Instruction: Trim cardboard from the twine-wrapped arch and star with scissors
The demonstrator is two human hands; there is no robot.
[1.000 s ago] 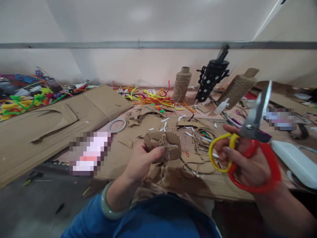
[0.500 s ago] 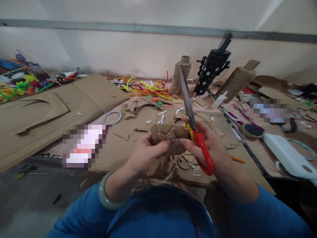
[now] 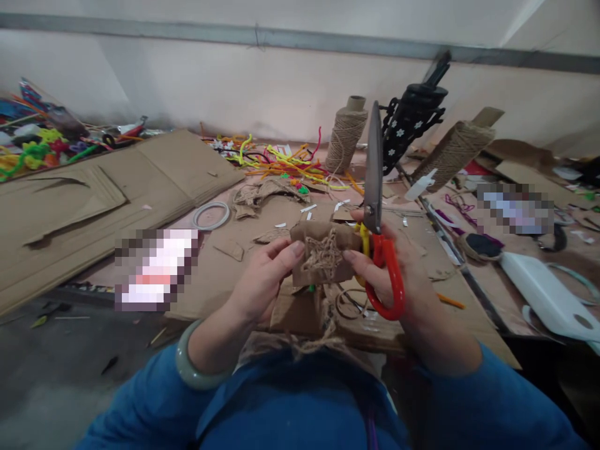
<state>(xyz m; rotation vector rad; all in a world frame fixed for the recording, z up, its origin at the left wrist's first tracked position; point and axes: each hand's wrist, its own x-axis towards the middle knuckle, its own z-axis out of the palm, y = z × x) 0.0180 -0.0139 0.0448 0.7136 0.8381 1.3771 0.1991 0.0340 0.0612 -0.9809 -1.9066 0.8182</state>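
Note:
A small brown cardboard piece [image 3: 323, 253] with a star of jute twine glued on it is held up between both hands. My left hand [image 3: 262, 281] pinches its left edge, thumb on the front. My right hand [image 3: 398, 275] touches its right edge with the thumb while its fingers stay through the red and yellow handles of the scissors [image 3: 377, 212]. The scissors' blades point straight up and are closed.
Two jute twine spools [image 3: 345, 134] [image 3: 452, 153] and a black flowered holder [image 3: 407, 125] stand at the back. Coloured pipe cleaners [image 3: 281, 164], cardboard sheets [image 3: 94, 200], a white tape ring [image 3: 210, 215] and a white board [image 3: 544, 294] lie on the work surface.
My right hand swung in from the right with the scissors and now meets the cardboard piece. The blades turned from leaning to upright. The piece rose slightly.

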